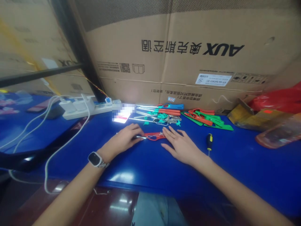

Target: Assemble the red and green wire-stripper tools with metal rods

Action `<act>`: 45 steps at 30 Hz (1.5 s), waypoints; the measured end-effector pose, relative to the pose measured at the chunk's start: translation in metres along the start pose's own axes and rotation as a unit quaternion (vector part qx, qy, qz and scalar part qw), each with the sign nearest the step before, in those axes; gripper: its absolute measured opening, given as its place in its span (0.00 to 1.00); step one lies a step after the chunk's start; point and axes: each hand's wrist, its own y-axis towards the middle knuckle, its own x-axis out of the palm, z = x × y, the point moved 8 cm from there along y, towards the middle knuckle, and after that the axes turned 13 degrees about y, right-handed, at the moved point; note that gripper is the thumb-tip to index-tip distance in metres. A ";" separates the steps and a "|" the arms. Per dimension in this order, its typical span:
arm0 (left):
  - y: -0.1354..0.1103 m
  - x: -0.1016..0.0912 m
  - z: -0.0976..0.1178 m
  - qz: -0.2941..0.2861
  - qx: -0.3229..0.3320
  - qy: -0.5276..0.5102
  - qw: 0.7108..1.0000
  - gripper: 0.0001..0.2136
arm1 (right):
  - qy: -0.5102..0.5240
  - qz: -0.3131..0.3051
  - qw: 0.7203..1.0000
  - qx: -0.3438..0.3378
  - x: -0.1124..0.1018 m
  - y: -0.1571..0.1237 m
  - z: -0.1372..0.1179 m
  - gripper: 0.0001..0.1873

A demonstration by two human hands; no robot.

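A red stick-lighter casing (154, 136) lies on the blue table in front of me, with a thin wire along it. My left hand (125, 137), wearing a watch, has its fingers closed around the metal tube (140, 137) at the casing's left end. My right hand (180, 143) lies over the casing's right end, fingers stretched and thumb apart; its fingertips touch the casing and hide that end. Just behind are red and blue lighters (172, 106), metal tubes and small teal parts (162, 117). Green and red casing pieces (209, 119) are piled further right.
A yellow-and-black screwdriver (209, 142) lies right of my right hand. A power strip (77, 113) with white cables (50, 150) is at the left, near a lit screen (123, 113). Cardboard (178, 62) stands behind. At right are an open carton (246, 116) and a clear container (272, 136).
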 end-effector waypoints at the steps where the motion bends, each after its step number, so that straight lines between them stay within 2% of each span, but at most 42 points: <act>1: 0.001 0.001 0.000 -0.001 0.007 0.006 1.000 0.08 | 0.001 0.000 1.000 0.002 0.000 0.000 0.000 0.32; 6: 0.004 0.001 0.001 0.005 0.043 0.029 0.999 0.12 | 0.004 -0.010 1.000 0.010 0.002 0.001 0.000 0.33; 22: -0.001 -0.001 -0.001 0.024 0.053 0.072 0.996 0.15 | 0.010 -0.030 0.999 0.022 0.001 0.002 0.002 0.35; 28: -0.001 0.001 -0.013 0.025 0.024 0.055 0.998 0.14 | 0.024 -0.022 0.999 0.019 0.003 0.003 0.005 0.34; 38: 0.000 0.006 -0.010 0.044 0.012 0.065 0.997 0.13 | 0.017 -0.016 1.000 0.017 0.004 0.002 0.005 0.34; 45: 0.013 0.009 -0.003 0.069 -0.069 0.070 0.993 0.17 | 0.014 -0.016 1.000 0.018 0.003 0.002 0.004 0.33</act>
